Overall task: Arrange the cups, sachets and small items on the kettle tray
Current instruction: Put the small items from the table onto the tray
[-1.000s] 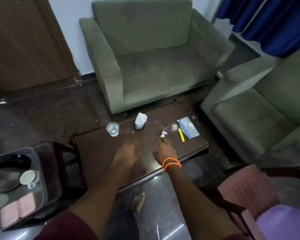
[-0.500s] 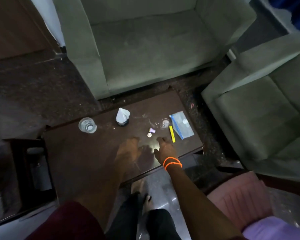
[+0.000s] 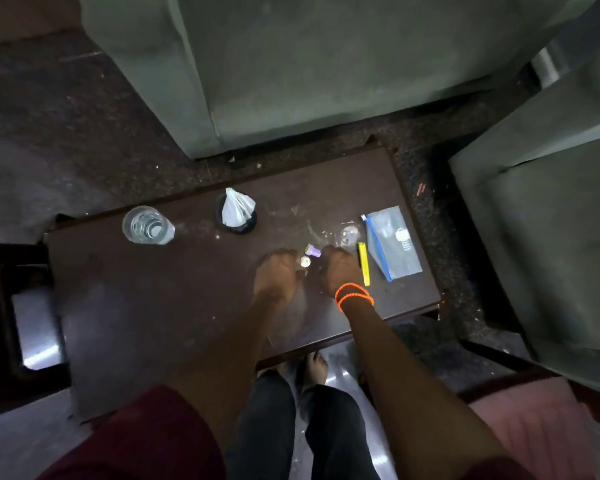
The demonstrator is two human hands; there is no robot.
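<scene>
small items lie on the dark table (image 3: 153, 306) between two hands: a purple piece (image 3: 313, 251) on its side, long way running left to right, and a round white cap (image 3: 305, 261). left hand (image 3: 278, 271) and right hand (image 3: 338, 270) reach in beside them; i cannot tell whether fingers pinch anything. a yellow stick (image 3: 363, 263) points away, beside a zip bag (image 3: 392, 242).

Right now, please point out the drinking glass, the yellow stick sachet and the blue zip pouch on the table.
drinking glass (image 3: 147, 230): head view, middle of its open top.
yellow stick sachet (image 3: 363, 263): head view, middle of its length.
blue zip pouch (image 3: 394, 244): head view, centre of its flat face.
</scene>
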